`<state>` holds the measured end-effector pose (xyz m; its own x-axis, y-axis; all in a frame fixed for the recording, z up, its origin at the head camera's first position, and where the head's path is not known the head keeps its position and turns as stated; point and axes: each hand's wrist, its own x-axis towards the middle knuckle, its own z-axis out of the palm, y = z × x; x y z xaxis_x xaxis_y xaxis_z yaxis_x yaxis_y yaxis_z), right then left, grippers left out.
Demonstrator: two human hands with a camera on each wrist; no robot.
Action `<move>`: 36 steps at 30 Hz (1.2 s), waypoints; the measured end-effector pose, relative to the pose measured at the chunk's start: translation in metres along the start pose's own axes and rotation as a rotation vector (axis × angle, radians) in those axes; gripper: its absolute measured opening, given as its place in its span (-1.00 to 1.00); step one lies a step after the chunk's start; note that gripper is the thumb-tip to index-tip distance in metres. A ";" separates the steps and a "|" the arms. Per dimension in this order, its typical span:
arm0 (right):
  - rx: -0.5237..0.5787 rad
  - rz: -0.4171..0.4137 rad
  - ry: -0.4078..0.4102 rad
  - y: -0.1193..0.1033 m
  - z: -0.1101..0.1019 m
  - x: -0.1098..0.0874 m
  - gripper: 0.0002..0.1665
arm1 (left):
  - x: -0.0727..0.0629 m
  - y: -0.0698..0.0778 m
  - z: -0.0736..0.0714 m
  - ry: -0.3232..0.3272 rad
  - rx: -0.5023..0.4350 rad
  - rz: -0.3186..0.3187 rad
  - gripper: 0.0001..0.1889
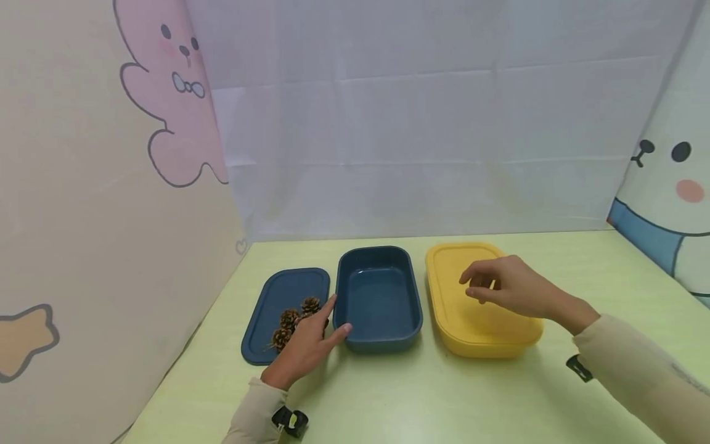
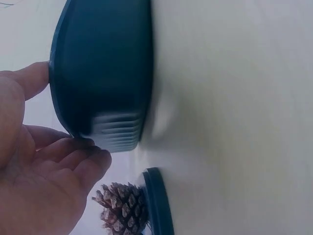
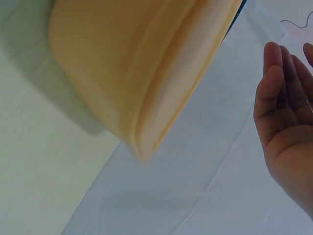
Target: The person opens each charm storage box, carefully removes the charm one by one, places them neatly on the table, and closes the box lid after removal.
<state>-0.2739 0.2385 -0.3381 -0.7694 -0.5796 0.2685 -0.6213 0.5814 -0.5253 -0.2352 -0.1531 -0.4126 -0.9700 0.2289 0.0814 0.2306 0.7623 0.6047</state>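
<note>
A deep blue container (image 1: 379,302) without a lid stands mid-table, its inside bare. My left hand (image 1: 305,345) touches its near left corner. The thumb is at the front rim and the fingers lie along the left side, as the left wrist view also shows. Beside that hand, several pinecones (image 1: 289,319) sit on a flat blue lid (image 1: 269,302), partly hidden by the hand. My right hand (image 1: 509,285) hovers over a yellow container with its yellow lid (image 1: 452,271) on, fingers loosely bent and holding nothing. In the right wrist view the palm is apart from the yellow container (image 3: 98,63).
Everything stands on a pale green table (image 1: 388,401). A white sheet (image 1: 416,123) hangs behind it, with a printed wall (image 1: 111,185) on the left. The yellow container is a short gap to the right of the blue one.
</note>
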 end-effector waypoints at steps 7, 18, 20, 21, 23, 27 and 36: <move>-0.015 0.037 0.078 0.013 -0.002 -0.023 -0.83 | -0.002 0.012 -0.005 0.076 -0.007 0.030 -0.19; -0.048 0.162 0.163 0.027 -0.008 -0.047 -0.78 | -0.004 0.055 0.002 0.100 -0.121 0.158 -0.23; -0.069 0.175 0.201 0.029 -0.008 -0.051 -0.78 | -0.006 0.062 0.006 0.104 -0.148 0.175 -0.25; -0.083 0.180 0.223 0.030 -0.008 -0.053 -0.78 | -0.006 0.065 0.009 0.107 -0.173 0.188 -0.26; -0.102 0.194 0.266 0.033 -0.008 -0.057 -0.77 | -0.006 0.073 0.017 0.109 -0.234 0.220 -0.28; -0.120 0.226 0.337 0.040 -0.005 -0.064 -0.68 | -0.006 0.094 0.038 0.097 -0.395 0.282 -0.31; -0.123 0.313 0.303 0.043 0.007 -0.075 -0.29 | -0.003 0.135 0.084 -0.001 -0.514 0.221 -0.25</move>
<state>-0.2419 0.3032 -0.3866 -0.9204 -0.1821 0.3459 -0.3505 0.7763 -0.5240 -0.1951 -0.0004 -0.3979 -0.9028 0.3504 0.2493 0.3612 0.3031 0.8818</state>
